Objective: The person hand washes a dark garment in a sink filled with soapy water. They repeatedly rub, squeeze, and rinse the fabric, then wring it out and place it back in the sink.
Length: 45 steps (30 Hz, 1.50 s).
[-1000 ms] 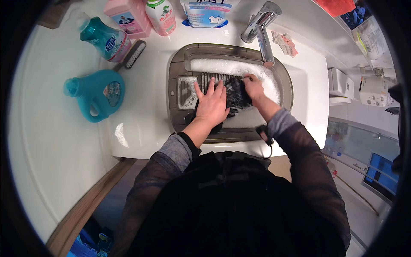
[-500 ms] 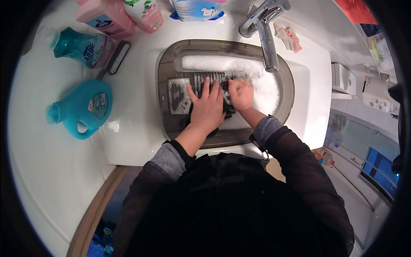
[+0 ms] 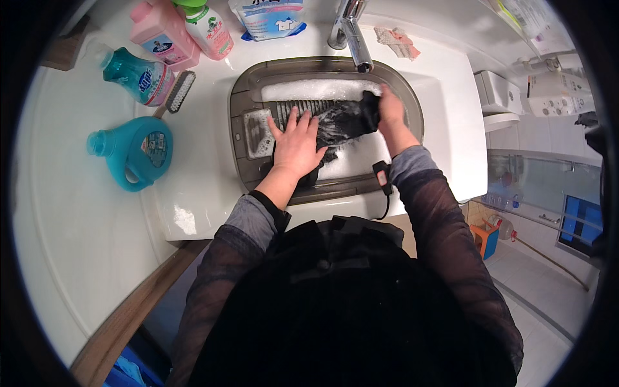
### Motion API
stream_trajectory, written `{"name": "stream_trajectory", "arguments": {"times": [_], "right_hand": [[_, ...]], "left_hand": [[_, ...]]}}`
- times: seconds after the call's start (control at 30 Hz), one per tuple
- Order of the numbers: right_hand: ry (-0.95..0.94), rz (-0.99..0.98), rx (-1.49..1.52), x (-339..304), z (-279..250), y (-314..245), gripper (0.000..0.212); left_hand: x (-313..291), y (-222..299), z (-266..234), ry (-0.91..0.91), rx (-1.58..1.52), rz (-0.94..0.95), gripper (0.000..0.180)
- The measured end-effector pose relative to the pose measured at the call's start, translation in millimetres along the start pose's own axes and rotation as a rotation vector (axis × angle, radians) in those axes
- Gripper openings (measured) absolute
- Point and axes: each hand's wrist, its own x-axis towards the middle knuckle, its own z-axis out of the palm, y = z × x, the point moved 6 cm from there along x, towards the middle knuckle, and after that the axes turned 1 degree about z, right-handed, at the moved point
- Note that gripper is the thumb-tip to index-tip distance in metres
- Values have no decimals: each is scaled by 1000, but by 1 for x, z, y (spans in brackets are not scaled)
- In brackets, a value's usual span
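Note:
A wet black cloth (image 3: 348, 121) with suds on it lies stretched across a grey see-through basin (image 3: 236, 145); its exact kind I cannot make out. My right hand (image 3: 391, 113) grips its bunched far end near the basin's right side. Spread flat, my left hand (image 3: 298, 145) presses on the cloth's left part, fingertips over the ribbed washboard (image 3: 287, 111) built into the basin. More dark cloth shows under and beside the left palm. White foam (image 3: 309, 89) lies along the back of the basin and around the cloth.
A chrome tap (image 3: 354, 39) overhangs the basin's back edge. Left stand a blue-green jug (image 3: 138, 155), a teal bottle (image 3: 138, 76), a scrubbing brush (image 3: 180, 91), a pink bottle (image 3: 166, 39) and a white-and-pink pump bottle (image 3: 209, 32). A blue-and-white pouch (image 3: 267, 19) and a pink rag (image 3: 396, 42) lie behind.
My right hand has moved right and away, drawing the cloth out from its earlier bunch. My left hand stays spread on it. The whole view has shifted somewhat.

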Motion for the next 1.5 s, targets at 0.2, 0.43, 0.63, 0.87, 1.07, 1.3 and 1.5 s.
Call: {"name": "stream_trajectory", "arguments": {"times": [0.2,0.43,0.63,0.87,1.07,1.3,1.5], "right_hand": [[-172,-446,-656,-6,-7,11,64],[-295,-309,-1180,-24,4,49,65],[-305,-444,-1398,-25,6,30,61],[-386,227,-133,-46,33,19,26],[-603,-1011,-524,-162,45,-11,23],[-403,-610,-779,-46,62,19,23],[-71,62,-679,-20,47,27,41]], "left_hand": [[-1,2,-1,-29,57,-8,69],[-3,3,-2,-24,31,4,66],[0,3,-3,-43,23,-6,66],[3,3,-5,-38,7,-19,65],[5,2,-2,-95,21,-38,67],[5,2,-3,-83,-15,-35,69],[5,0,-2,-64,-11,-18,67]]}}
